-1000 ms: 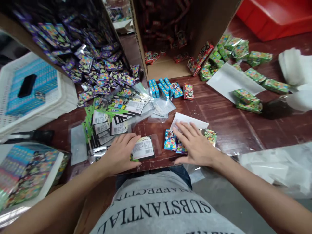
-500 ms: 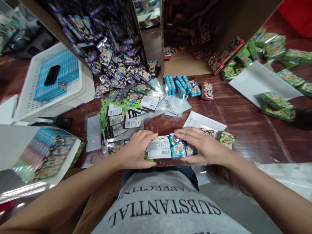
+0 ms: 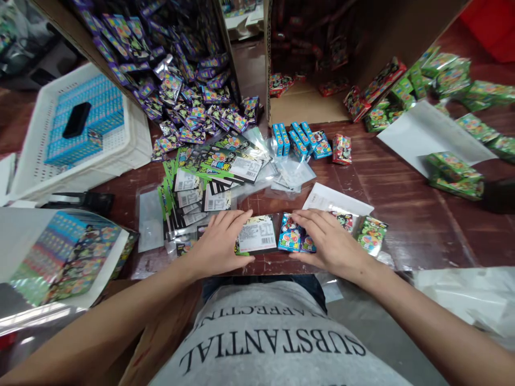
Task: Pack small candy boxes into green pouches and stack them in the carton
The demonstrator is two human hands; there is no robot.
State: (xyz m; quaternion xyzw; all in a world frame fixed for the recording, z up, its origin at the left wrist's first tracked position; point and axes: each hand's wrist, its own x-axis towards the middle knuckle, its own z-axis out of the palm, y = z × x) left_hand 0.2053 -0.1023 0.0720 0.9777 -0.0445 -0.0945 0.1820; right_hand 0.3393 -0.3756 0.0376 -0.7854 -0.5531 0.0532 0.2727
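Note:
My left hand [image 3: 219, 244] grips the left end of a flat printed card [image 3: 257, 234] at the table's front edge, thumb below and fingers above. The card has a white label with a barcode and green at its corner. Just right of it, my right hand [image 3: 333, 240] has thumb and fingers around a blue candy box [image 3: 288, 234] and a purple candy box [image 3: 308, 244] standing side by side. Its palm covers part of what lies beneath. A red box [image 3: 343, 220] and a green box [image 3: 370, 234] lie beyond the right hand.
Printed cards [image 3: 221, 159] and clear bags lie behind my left hand. Cartons of purple packets [image 3: 177, 88] and red packets [image 3: 333, 88] stand at the back. A white basket [image 3: 134, 139] sits left, green packets [image 3: 454, 174] right. Several blue boxes [image 3: 298, 146] stand mid-table.
My left hand and the card have shifted slightly left, and a gap has opened between the card and the blue box. The right hand stays around the boxes.

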